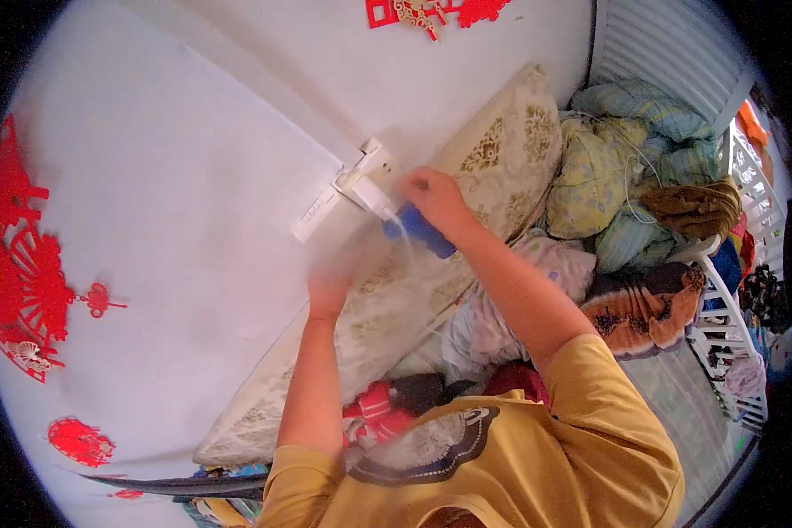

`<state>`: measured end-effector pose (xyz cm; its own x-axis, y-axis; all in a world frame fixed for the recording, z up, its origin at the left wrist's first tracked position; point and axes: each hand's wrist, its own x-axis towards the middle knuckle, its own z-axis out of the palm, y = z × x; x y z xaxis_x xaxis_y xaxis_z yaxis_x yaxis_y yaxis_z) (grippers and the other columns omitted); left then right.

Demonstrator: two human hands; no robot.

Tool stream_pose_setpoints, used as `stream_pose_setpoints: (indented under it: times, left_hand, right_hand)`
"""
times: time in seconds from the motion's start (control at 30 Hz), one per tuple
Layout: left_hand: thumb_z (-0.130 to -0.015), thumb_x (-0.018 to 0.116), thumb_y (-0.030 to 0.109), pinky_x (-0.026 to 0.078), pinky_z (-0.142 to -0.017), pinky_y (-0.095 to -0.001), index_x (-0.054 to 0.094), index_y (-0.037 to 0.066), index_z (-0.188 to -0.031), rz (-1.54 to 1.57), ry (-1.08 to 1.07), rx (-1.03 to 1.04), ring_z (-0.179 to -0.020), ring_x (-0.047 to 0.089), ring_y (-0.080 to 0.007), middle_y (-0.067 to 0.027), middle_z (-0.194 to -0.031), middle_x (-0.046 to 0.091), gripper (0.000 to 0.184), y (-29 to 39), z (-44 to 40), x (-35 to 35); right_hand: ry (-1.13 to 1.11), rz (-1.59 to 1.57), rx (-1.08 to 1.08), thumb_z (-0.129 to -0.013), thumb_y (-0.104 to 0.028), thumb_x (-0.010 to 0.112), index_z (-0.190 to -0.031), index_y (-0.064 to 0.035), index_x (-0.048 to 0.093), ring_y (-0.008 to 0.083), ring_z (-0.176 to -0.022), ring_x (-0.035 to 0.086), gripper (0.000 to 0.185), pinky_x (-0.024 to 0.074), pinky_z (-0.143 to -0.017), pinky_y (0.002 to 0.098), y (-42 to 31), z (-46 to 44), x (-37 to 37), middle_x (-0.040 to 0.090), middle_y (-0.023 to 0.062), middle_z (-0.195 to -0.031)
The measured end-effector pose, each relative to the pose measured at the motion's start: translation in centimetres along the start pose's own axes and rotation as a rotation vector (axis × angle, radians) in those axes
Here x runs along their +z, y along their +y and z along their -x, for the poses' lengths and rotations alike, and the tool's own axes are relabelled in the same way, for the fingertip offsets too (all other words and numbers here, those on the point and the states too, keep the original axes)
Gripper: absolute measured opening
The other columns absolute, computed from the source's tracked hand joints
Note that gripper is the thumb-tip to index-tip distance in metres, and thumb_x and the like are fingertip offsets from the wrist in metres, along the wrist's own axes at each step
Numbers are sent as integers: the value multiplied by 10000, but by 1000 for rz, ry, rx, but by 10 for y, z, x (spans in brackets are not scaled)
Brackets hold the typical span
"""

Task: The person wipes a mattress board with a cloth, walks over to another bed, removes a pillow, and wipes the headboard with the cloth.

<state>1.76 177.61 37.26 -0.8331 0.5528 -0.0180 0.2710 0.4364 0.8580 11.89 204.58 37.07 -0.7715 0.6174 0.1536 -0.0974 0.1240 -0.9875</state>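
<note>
My right hand [436, 201] is up by the wall, its fingers curled in. A blue cloth [424, 233] hangs directly beneath that hand and appears gripped by it; its upper part is hidden. Just left of these fingers, a white plug-in adapter [367, 194] with a white cable sits at a white power strip [319, 214] on the wall. A white wall socket [376, 158] shows above it. My left hand [330, 283] is lower down, below the strip, and smeared by motion. Whether its fingers are closed cannot be made out.
A cream, gold-patterned padded headboard [493, 158] leans along the wall behind my arms. Crumpled bedding [590, 176] and a brown cloth [695, 209] lie to the right, beside a white slatted rail [726, 308]. Red paper cut-outs [31, 282] decorate the wall.
</note>
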Motion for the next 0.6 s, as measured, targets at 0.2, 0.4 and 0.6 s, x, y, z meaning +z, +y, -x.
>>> stream_pose_setpoints:
  times: [0.2,0.4,0.6]
  left_hand:
    - [-961,734,168,485,-593,-259,743,14,-1068,-64,9,-16,-661,579,-106,-31,-891,678,188,-3,-3,0]
    - [-958,737,161,491,-597,-258,754,25,-1050,-114,-15,26,-670,582,-99,-31,-923,693,165,-9,-6,-1]
    - [-950,747,167,496,-592,-256,770,39,-1047,-213,-13,234,-686,588,-95,-25,-937,700,162,-19,-8,-3]
  right_hand:
    - [25,-11,94,-910,-332,728,-975,-21,723,268,-851,708,317,542,-766,406,-11,2,1,745,158,-924]
    - [91,-82,109,-897,-331,749,-983,-23,706,226,-824,678,322,531,-763,373,-4,1,3,736,113,-902]
    - [-11,-140,-25,-914,-319,730,-992,-31,693,181,-809,635,301,521,-767,345,4,12,-16,714,78,-878]
